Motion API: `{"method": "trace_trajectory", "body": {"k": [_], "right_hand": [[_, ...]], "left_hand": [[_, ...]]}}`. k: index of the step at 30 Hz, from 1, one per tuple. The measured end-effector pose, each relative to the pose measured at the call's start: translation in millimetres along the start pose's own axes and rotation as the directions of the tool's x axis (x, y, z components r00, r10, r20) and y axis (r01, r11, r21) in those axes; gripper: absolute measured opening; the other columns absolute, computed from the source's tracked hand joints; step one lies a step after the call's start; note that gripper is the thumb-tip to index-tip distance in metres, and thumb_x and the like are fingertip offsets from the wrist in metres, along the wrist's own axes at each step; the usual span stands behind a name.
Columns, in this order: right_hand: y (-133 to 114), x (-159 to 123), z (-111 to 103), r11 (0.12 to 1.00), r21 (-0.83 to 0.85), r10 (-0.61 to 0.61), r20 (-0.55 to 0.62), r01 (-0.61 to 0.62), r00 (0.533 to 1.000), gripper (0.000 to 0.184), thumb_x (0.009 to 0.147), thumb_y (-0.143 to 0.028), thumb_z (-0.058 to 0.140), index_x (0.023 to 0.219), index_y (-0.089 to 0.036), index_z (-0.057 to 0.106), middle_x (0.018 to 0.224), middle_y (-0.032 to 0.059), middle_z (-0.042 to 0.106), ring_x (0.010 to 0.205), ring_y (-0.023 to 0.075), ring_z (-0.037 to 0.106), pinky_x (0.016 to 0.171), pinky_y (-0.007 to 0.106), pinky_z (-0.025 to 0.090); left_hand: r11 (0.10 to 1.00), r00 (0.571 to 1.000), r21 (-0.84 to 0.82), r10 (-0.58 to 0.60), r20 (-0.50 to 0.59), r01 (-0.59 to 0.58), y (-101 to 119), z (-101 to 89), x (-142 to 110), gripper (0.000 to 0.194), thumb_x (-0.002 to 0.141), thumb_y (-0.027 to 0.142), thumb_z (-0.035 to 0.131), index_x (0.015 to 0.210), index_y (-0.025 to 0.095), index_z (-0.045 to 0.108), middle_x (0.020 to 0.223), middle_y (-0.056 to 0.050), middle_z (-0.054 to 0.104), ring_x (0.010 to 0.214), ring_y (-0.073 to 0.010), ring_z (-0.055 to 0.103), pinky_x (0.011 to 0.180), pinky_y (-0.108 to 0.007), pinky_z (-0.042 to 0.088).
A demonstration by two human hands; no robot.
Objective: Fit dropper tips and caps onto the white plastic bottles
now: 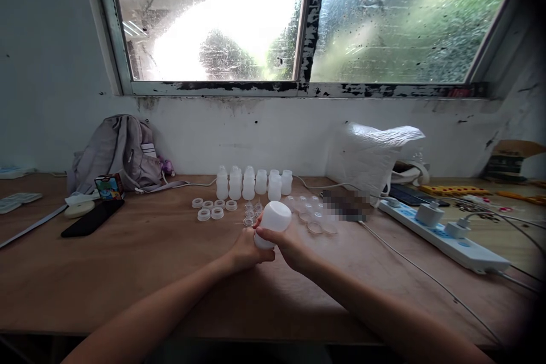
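Note:
A white translucent baby bottle (276,216) is held above the table, tilted with its rounded base up and to the right. My right hand (288,243) is closed around its body. My left hand (247,251) is closed around its lower end, and the fingers hide that end. Just beyond my hands are small clear teats (249,214) in a cluster. Left of them lie several white screw rings (204,214). Clear round caps (314,227) are spread to the right. Behind stands a row of bottles: some with tops (235,184), others without (286,183).
A grey backpack (121,151), a small box (108,187) and a black phone (91,218) are on the left. To the right are a silvery bag (367,153), a white power strip (452,242) and a cable (409,264) crossing the wooden table (170,273).

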State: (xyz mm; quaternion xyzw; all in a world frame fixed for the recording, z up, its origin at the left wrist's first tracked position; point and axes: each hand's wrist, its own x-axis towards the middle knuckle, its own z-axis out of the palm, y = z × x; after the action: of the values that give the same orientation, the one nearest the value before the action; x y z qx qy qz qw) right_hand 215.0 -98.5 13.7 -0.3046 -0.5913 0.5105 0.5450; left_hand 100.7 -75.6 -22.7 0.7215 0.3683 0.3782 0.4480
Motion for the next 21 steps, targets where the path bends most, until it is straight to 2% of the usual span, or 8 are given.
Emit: {"method": "trace_trajectory", "body": {"k": [5,8,10,11,14,17,19,21], "right_hand": [[7.4,4.0,-5.4,0.98,-0.19,-0.061,0.027,0.065,0.998,0.023,0.062,-0.03,0.064,0.08,-0.019,0.055,0.081,0.0032,0.057,0.08,0.0187,0.053,0.073,0.032,0.042],[10.1,7.5,-13.4,0.934,-0.32,-0.192,-0.073,0.159,0.979,0.038,0.061,-0.031,0.064,0.095,-0.02,0.051,0.087,0.0033,0.056,0.082,0.0185,0.052,0.072,0.032,0.042],[10.4,9.9,-20.5,0.907,-0.376,-0.245,-0.104,0.19,0.964,0.046,0.061,-0.031,0.065,0.102,-0.022,0.047,0.086,0.0021,0.055,0.077,0.0166,0.051,0.068,0.03,0.044],[10.3,11.3,-24.2,0.903,-0.388,-0.232,-0.079,0.185,0.969,0.044,0.063,-0.032,0.063,0.103,-0.023,0.047,0.084,0.0016,0.054,0.074,0.0155,0.051,0.064,0.028,0.045],[11.2,16.3,-33.6,0.922,-0.381,-0.041,0.087,0.072,0.995,0.032,0.068,-0.037,0.057,0.095,-0.02,0.053,0.081,0.0023,0.055,0.064,0.0135,0.052,0.049,0.025,0.046],[14.1,20.3,-38.0,0.928,-0.352,0.207,0.203,-0.126,0.957,0.035,0.068,-0.038,0.057,0.096,-0.018,0.054,0.083,0.0043,0.056,0.069,0.0162,0.054,0.046,0.025,0.046],[15.7,20.9,-37.8,0.913,-0.347,0.314,0.258,-0.215,0.914,0.038,0.066,-0.035,0.059,0.099,-0.017,0.054,0.082,0.0043,0.058,0.073,0.0175,0.056,0.054,0.027,0.048],[16.1,19.7,-35.5,0.914,-0.346,0.325,0.307,-0.213,0.894,0.038,0.065,-0.031,0.062,0.099,-0.017,0.055,0.084,0.0036,0.059,0.079,0.0179,0.056,0.066,0.03,0.047]], "left_hand": [[0.969,0.988,0.204,0.152,-0.039,-0.141,-7.0,-12.2,7.3,0.02,0.051,0.014,0.061,0.071,0.016,0.059,0.067,0.0,0.057,0.064,-0.017,0.053,0.055,-0.024,0.038],[0.886,0.973,0.455,0.178,-0.15,-0.092,-7.9,-26.0,12.4,0.028,0.054,0.021,0.062,0.082,0.019,0.057,0.07,-0.001,0.059,0.065,-0.0195,0.055,0.057,-0.025,0.038],[0.776,0.955,0.63,0.203,-0.218,-0.021,-7.8,-38.0,14.2,0.026,0.059,0.026,0.06,0.083,0.019,0.055,0.069,-0.004,0.058,0.065,-0.0209,0.055,0.056,-0.026,0.037],[0.715,0.948,0.699,0.226,-0.226,-0.004,-7.8,-44.2,14.5,0.024,0.063,0.028,0.058,0.084,0.019,0.054,0.071,-0.005,0.058,0.066,-0.0213,0.055,0.057,-0.026,0.037],[0.562,0.94,0.827,0.297,-0.167,-0.031,-8.4,-59.9,14.9,0.021,0.071,0.022,0.049,0.092,0.02,0.05,0.083,-0.007,0.057,0.078,-0.0211,0.054,0.062,-0.025,0.037],[0.477,0.918,0.875,0.378,-0.116,-0.086,-9.6,-66.5,15.9,0.029,0.071,0.014,0.045,0.099,0.02,0.046,0.092,-0.007,0.054,0.09,-0.0216,0.049,0.07,-0.027,0.038],[0.476,0.889,0.87,0.444,-0.115,-0.125,-9.6,-65.8,16.5,0.035,0.071,0.011,0.045,0.105,0.02,0.043,0.097,-0.007,0.052,0.094,-0.0223,0.046,0.078,-0.031,0.037],[0.539,0.839,0.828,0.514,-0.177,-0.155,-8.7,-62.8,16.8,0.042,0.071,0.012,0.046,0.111,0.02,0.039,0.106,-0.009,0.047,0.101,-0.0232,0.042,0.085,-0.036,0.033]]}}
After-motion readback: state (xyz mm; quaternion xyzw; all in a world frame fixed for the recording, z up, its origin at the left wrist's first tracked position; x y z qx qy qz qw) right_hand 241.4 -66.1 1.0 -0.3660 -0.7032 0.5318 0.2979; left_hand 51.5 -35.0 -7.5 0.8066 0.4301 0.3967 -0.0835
